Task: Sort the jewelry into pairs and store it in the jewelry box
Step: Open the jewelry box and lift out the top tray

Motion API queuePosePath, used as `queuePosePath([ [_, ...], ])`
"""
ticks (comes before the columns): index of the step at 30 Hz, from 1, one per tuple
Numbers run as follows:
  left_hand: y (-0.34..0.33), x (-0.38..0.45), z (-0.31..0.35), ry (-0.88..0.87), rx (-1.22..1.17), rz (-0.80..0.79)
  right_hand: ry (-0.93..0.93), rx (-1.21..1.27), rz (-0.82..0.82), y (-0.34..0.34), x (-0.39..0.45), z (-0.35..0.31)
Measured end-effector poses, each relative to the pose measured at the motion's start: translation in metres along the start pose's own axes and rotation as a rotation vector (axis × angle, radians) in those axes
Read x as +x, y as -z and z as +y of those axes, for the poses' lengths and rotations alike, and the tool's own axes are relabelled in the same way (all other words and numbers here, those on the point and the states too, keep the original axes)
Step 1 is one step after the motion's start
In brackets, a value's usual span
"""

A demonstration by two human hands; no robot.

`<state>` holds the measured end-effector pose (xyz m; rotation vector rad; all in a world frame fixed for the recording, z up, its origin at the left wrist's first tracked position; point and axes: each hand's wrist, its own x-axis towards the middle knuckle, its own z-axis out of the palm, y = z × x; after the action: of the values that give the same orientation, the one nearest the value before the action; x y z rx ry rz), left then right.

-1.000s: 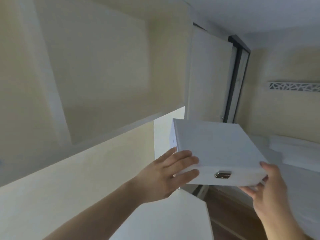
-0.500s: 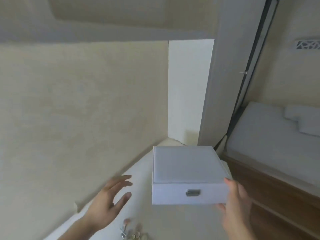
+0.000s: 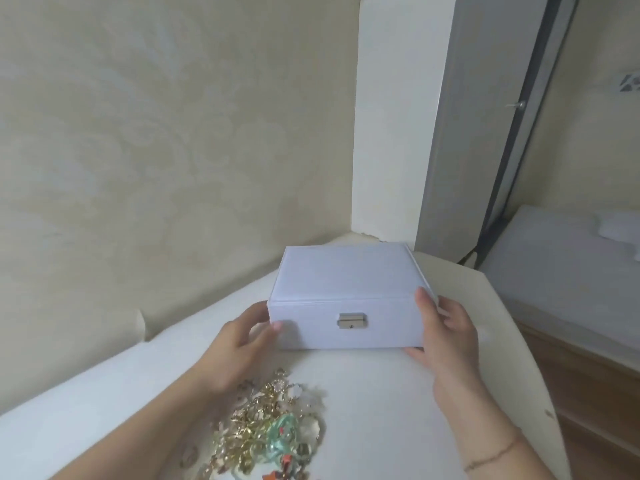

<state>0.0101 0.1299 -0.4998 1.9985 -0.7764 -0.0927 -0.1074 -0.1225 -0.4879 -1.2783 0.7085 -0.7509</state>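
A white jewelry box [image 3: 346, 282] with a metal clasp on its front stands closed on the white table [image 3: 381, 410]. My left hand [image 3: 239, 344] holds its left front corner, thumb on the front face. My right hand [image 3: 446, 337] grips the right front corner, thumb on the lid's edge and fingers round the side. A heap of jewelry [image 3: 266, 431], mostly gold pieces with one pale green and one orange item, lies on the table in front of the box, under my left forearm.
A cream patterned wall runs along the table's left side. A white pillar and a grey door stand behind the box. The table's right edge drops to a wooden floor, and a bed with white bedding [image 3: 568, 265] lies at the right.
The box came down from above and now stands on the table. My left hand, off the box half a second ago, holds its left corner again. The camera tilted down and shows the jewelry heap.
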Motion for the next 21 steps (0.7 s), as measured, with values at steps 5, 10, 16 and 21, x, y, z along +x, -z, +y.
queuePosePath([
  [5,0.009,0.016,-0.009,-0.017,0.080,0.070,0.307,-0.474,0.122,0.007,-0.009,0.009],
  [10,0.007,0.016,-0.013,-0.008,0.046,0.169,0.474,-0.462,0.237,0.004,-0.019,0.014],
  [16,0.004,0.020,-0.024,-0.002,-0.019,0.265,0.807,-1.004,0.127,-0.028,-0.063,0.003],
  [21,0.005,0.018,-0.023,-0.014,-0.082,0.271,0.592,-1.176,0.069,-0.050,-0.073,0.012],
])
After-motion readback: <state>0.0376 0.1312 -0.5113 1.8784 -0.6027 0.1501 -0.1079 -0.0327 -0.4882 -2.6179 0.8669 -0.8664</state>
